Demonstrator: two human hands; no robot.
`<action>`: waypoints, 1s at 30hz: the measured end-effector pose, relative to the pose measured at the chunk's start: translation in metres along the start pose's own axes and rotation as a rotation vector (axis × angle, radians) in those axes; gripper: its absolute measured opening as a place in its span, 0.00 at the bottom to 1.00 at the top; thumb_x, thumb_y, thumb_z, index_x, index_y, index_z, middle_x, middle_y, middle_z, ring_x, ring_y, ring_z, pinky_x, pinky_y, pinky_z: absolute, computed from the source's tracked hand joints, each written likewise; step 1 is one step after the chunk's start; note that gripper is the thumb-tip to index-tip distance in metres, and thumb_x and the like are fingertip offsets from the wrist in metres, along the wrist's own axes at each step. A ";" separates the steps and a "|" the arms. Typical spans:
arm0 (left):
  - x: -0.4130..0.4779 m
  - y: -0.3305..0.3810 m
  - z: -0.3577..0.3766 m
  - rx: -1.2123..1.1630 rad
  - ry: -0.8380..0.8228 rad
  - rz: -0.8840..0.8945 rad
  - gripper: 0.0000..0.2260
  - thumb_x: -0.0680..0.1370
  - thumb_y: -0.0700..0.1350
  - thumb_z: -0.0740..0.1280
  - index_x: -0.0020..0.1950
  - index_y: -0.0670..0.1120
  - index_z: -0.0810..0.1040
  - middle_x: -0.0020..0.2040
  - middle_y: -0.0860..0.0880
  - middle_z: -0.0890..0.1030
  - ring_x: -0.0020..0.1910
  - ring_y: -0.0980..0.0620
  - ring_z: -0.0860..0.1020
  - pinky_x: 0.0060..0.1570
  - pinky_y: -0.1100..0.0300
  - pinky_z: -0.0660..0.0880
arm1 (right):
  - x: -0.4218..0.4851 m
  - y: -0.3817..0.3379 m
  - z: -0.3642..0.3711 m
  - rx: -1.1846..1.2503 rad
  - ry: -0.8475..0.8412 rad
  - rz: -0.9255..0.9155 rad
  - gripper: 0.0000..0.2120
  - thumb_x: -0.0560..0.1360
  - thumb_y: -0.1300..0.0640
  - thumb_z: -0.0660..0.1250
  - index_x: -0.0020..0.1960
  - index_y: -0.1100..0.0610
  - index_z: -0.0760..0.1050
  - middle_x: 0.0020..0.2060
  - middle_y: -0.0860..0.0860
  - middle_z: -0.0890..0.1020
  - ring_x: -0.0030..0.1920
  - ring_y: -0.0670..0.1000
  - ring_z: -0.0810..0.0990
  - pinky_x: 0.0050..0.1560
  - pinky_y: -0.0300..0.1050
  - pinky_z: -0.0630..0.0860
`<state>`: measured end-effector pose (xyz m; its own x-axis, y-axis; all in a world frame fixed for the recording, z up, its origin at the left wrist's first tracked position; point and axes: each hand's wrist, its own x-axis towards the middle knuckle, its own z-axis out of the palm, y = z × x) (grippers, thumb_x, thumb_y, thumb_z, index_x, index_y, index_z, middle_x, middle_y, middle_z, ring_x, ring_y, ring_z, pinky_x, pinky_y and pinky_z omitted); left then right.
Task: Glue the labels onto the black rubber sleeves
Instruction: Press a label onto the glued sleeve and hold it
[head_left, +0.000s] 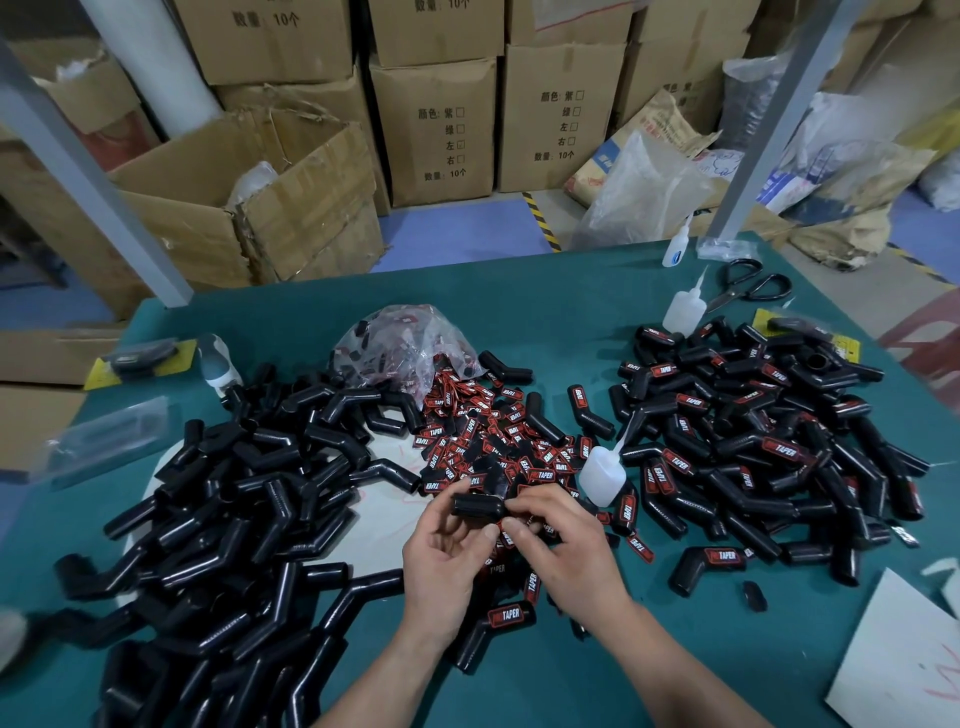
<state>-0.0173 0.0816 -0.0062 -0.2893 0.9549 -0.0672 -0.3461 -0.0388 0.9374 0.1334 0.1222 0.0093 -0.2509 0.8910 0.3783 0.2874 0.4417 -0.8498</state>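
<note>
My left hand grips a black rubber sleeve between thumb and fingers above the green table. My right hand pinches a small red and black label right beside the sleeve's near end. A heap of loose labels spills from a clear plastic bag just beyond my hands. Plain sleeves lie piled on the left. Sleeves with labels on them are piled on the right. A white glue bottle stands just right of my hands.
Two more glue bottles and black scissors lie at the far right of the table. A white card sits at the near right corner. Cardboard boxes and bags stand on the floor behind. Grey frame posts rise at both back corners.
</note>
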 end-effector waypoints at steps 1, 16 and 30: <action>0.000 0.000 0.000 -0.004 0.001 -0.002 0.24 0.68 0.45 0.78 0.63 0.59 0.83 0.55 0.45 0.87 0.55 0.51 0.85 0.52 0.63 0.80 | 0.000 0.000 0.000 0.007 0.001 0.005 0.10 0.77 0.52 0.70 0.54 0.57 0.83 0.51 0.44 0.81 0.47 0.46 0.81 0.48 0.36 0.77; 0.000 0.002 0.000 0.070 -0.019 0.049 0.25 0.71 0.47 0.78 0.67 0.61 0.81 0.58 0.47 0.86 0.58 0.53 0.84 0.56 0.66 0.78 | 0.001 0.001 0.000 0.025 -0.007 -0.006 0.07 0.75 0.61 0.73 0.53 0.57 0.83 0.50 0.47 0.81 0.46 0.48 0.81 0.46 0.41 0.79; 0.003 -0.002 -0.003 0.010 -0.031 0.004 0.26 0.70 0.45 0.79 0.67 0.58 0.81 0.58 0.42 0.86 0.57 0.49 0.84 0.56 0.61 0.79 | 0.005 -0.002 -0.005 0.243 -0.063 0.194 0.08 0.75 0.60 0.74 0.50 0.48 0.84 0.50 0.46 0.82 0.52 0.52 0.82 0.52 0.40 0.77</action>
<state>-0.0197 0.0838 -0.0093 -0.2626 0.9635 -0.0526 -0.3361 -0.0402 0.9410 0.1360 0.1263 0.0147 -0.2724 0.9445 0.1835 0.1077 0.2195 -0.9696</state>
